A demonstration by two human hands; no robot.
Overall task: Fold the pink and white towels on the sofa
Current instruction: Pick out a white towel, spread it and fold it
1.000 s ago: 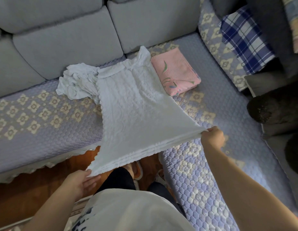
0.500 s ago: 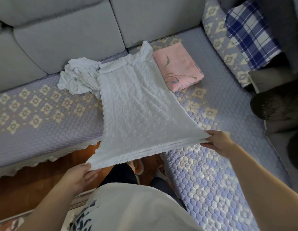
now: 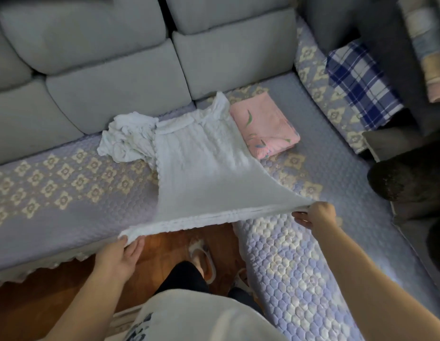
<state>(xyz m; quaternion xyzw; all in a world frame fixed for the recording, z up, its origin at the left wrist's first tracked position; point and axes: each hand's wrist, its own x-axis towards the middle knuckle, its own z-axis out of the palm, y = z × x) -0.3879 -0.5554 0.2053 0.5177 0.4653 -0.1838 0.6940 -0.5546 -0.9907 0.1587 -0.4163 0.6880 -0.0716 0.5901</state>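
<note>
A white textured towel (image 3: 201, 173) stretches from the sofa seat toward me, its near edge lifted off the seat. My left hand (image 3: 120, 254) pinches the near left corner over the floor. My right hand (image 3: 315, 215) pinches the near right corner above the sofa's side section. The far end of the towel lies on the seat by the back cushions. A folded pink towel (image 3: 263, 129) with a leaf print lies flat just right of it. A crumpled white towel (image 3: 126, 139) sits to the left, touching the stretched one.
The corner sofa has a lilac quilted cover (image 3: 54, 183) and grey back cushions (image 3: 115, 87). A blue plaid cloth (image 3: 359, 84) lies at the right end. A dark furry shape (image 3: 408, 178) sits at the right. My slippered feet (image 3: 201, 257) stand on the wooden floor.
Both hands have lifted the towel's near edge and carried it a little toward the back cushions; the towel hangs tauter between them. The camera has tipped slightly.
</note>
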